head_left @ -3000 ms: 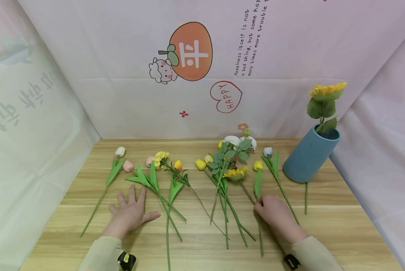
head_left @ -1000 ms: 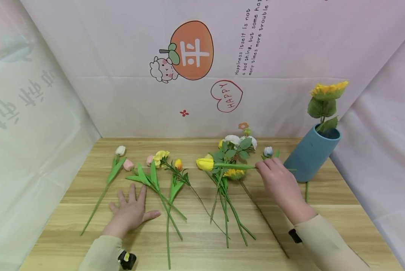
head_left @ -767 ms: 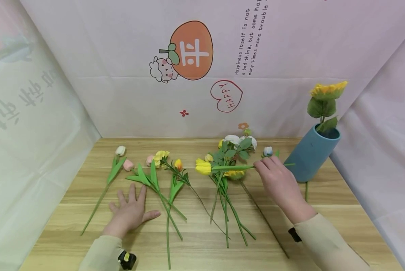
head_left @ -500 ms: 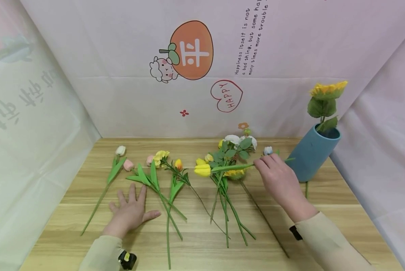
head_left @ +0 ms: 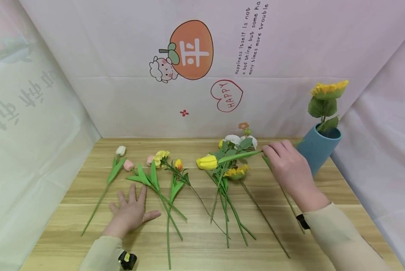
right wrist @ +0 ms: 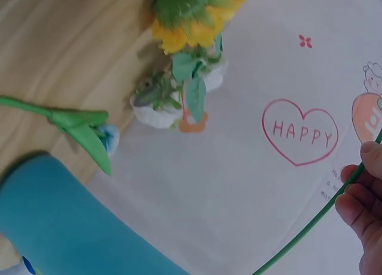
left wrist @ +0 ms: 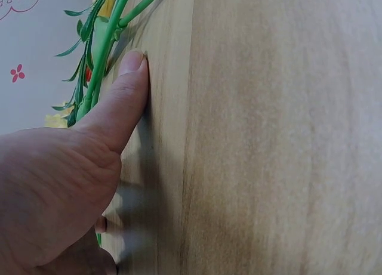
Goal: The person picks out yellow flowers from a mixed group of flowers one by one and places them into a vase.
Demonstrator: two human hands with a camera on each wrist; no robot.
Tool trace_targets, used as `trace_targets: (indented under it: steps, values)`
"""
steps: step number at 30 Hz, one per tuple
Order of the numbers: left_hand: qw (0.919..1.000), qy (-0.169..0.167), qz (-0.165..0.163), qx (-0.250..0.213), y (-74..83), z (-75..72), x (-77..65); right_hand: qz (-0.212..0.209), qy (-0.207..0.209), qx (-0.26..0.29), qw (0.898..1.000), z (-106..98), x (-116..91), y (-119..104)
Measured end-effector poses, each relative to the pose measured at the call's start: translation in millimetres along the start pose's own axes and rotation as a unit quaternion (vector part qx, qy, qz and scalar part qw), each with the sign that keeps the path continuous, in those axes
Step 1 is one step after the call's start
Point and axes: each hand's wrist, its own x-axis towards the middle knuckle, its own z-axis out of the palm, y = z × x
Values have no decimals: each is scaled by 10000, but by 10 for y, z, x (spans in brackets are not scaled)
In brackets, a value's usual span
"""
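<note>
Pinches in the right hand (head_left: 288,173) the yellow tulip (head_left: 207,162), before the flower pile (head_left: 230,153), by a stem (right wrist: 300,234) mostly hidden in the head view but plain from the right wrist, like the blue bloom (right wrist: 111,138). Rests the left hand (head_left: 129,214), spread and holding nothing, on the table (head_left: 195,256). Sees a sunflower (head_left: 328,91) in the blue vase (head_left: 319,150), hidden below the rim

From here the held tulip (head_left: 207,162) looks bright yellow, the three-o'clock vase (head_left: 319,148) plain blue, the tabletop (head_left: 199,258) streaky tan, the twelve-o'clock cloth (head_left: 121,45) orange-printed white.
</note>
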Motion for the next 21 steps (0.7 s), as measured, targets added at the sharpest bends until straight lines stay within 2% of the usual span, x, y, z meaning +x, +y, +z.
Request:
trace_targets:
  steps: [12, 21]
  values:
    - [10000, 10, -4, 14, -4, 0, 3, -104, 485, -319, 9983, -104, 128, 201]
    - [10000, -65, -37, -57, -10, 4, 13, 202, 704, -431, 9964, -165, 144, 373]
